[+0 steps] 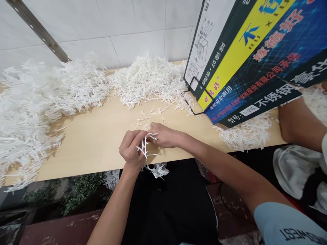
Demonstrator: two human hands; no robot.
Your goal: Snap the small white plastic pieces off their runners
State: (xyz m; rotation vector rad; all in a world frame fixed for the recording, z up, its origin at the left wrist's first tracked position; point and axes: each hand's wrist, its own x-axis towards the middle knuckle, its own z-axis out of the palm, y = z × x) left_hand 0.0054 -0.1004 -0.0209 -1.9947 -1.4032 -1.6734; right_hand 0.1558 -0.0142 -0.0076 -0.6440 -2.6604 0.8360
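My left hand (131,147) is closed on a white branched plastic piece (144,145) near the front edge of the wooden table (94,136). Some of its thin prongs stick out between my hands, and a cluster of white twigs hangs just below the edge. Right beside it, my right hand (162,135) is closed with its fingertips against the same piece. Its fingers are partly hidden. A few small white bits (143,119) lie on the wood just beyond my hands.
Large heaps of white plastic twigs (28,109) cover the left side, and another pile (153,80) lies against the tiled wall. A big printed box (230,68) stands at the right. Past it a person's arm (301,122) rests by the table edge.
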